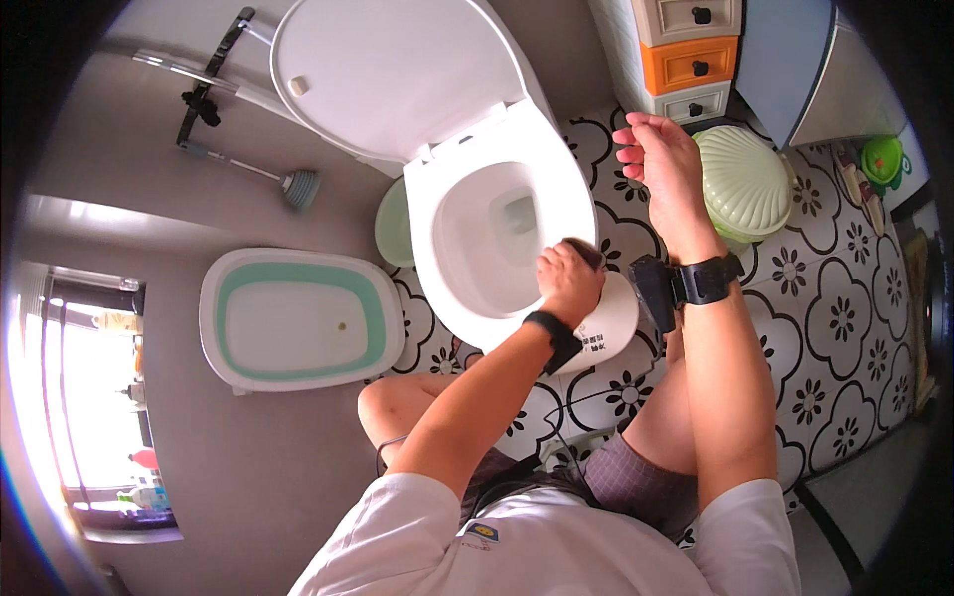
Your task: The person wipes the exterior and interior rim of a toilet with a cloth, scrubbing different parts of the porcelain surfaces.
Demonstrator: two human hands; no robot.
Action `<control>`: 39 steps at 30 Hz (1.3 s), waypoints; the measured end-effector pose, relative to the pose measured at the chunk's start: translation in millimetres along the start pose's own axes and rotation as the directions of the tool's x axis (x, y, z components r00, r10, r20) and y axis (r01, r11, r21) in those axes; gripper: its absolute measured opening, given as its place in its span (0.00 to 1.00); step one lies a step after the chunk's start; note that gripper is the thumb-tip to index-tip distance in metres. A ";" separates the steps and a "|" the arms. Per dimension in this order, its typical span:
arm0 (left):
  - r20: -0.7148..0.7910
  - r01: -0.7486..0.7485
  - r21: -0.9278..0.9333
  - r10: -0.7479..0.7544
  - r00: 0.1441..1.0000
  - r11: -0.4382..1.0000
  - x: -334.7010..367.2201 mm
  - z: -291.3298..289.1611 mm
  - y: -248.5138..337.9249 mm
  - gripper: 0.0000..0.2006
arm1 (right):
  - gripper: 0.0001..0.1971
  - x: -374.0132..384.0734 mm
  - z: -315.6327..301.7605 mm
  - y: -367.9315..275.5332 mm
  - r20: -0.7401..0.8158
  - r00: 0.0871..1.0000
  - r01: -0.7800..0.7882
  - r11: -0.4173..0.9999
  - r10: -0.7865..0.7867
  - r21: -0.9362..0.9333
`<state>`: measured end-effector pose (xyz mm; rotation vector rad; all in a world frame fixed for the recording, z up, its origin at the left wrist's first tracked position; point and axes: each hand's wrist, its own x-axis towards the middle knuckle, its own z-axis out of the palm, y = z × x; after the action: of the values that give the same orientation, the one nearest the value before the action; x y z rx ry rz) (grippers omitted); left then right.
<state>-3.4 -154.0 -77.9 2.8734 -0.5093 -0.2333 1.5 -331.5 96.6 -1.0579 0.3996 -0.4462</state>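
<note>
As the head view looks down into a small bathroom, the floor appears laid with white tiles bearing black flowers and curved outlines, bounded on the left by a plain grey wall. A bright window occupies the far left edge, with bottles along its sill. A white toilet stands at the centre, its lid raised on the far side. To its left lie a white and mint-green tub and, between the two, a pale green basin; above these, a brush with a grey-blue head hangs by the wall. On the far right are a drawer unit with one orange front and, nearer, a pale green bin with a ribbed, shell-like cover.

The dark pad lies at the right side of the toilet's rim, partly covered by the left hand, whose fingers are closed over it. The right hand is raised farther off and to the right, between toilet and bin, apart from the left; its fingers are loosely curled, with nothing visible in them.
</note>
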 end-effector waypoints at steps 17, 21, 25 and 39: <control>-0.089 0.546 -0.199 -0.570 0.817 0.814 139.3 -23.7 28.2 0.42 | 0.08 -4.3 3.5 -2.8 0.018 1.000 0.007 1.000 -0.006 -0.012; 0.180 0.636 -0.419 -0.627 0.758 0.649 177.0 -52.9 37.2 0.41 | 0.08 4.8 -15.9 -8.1 -0.032 0.999 0.009 0.999 -0.011 -0.044; 0.115 0.618 -0.378 -0.628 0.770 0.689 217.8 -40.9 10.3 0.37 | 0.08 13.3 -29.3 -10.7 -0.073 0.997 -0.009 0.997 0.003 -0.075; 0.332 0.275 -0.935 -0.281 0.900 -0.224 227.8 -34.7 -191.0 0.17 | 0.07 16.7 -16.3 -3.3 -0.059 0.998 -0.021 0.999 0.018 -0.046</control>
<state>275.8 -53.3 -116.3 1.2245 0.3670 -0.4341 6.5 -353.8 90.8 -1.0874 0.4739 -0.4531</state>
